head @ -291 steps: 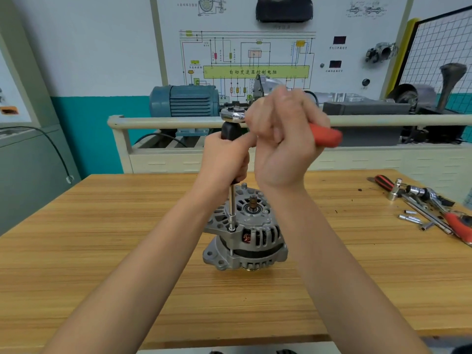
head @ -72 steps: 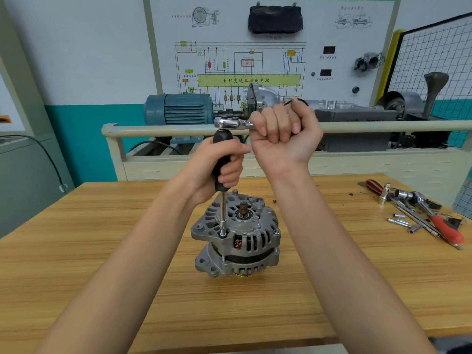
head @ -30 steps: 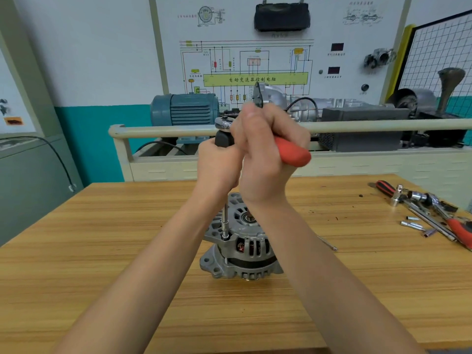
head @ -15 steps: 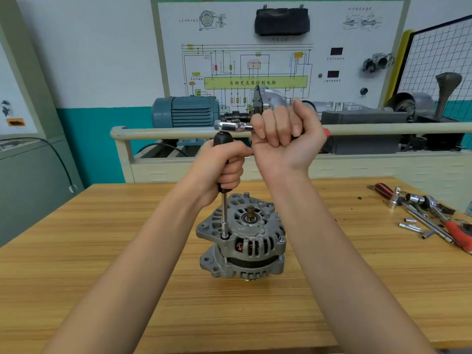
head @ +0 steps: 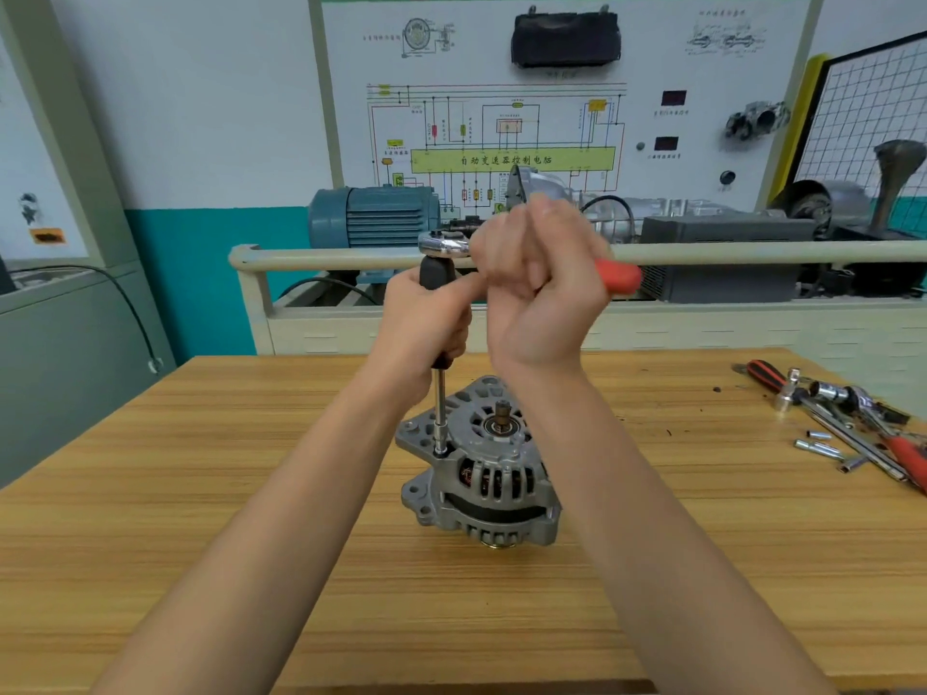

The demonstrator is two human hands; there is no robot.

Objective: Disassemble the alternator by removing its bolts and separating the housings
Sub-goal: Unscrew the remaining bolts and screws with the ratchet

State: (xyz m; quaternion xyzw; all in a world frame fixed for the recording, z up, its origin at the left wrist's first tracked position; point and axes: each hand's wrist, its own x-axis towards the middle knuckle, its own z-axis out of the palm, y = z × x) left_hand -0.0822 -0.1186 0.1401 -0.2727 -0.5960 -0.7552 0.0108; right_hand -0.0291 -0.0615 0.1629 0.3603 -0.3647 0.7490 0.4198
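Everything is placed here relative to the alternator [head: 479, 469], which stands upright near the middle of the wooden workbench [head: 200, 494], its shaft end pointing up. To its upper left, a black-handled extension driver [head: 437, 313] is gripped by the left hand [head: 426, 323], whose fingers are curled tight around the black handle; the steel shaft runs straight down from that hand to a bolt [head: 440, 451] on the left edge of the upper housing. Directly above the alternator, the chrome ratchet head [head: 444, 243] is seated on top of the driver. Above and slightly right, the red ratchet handle [head: 619, 278] is clenched in the right hand [head: 544, 288], blurred. Far right of the alternator, loose sockets and wrenches [head: 842, 423] are scattered on the bench.
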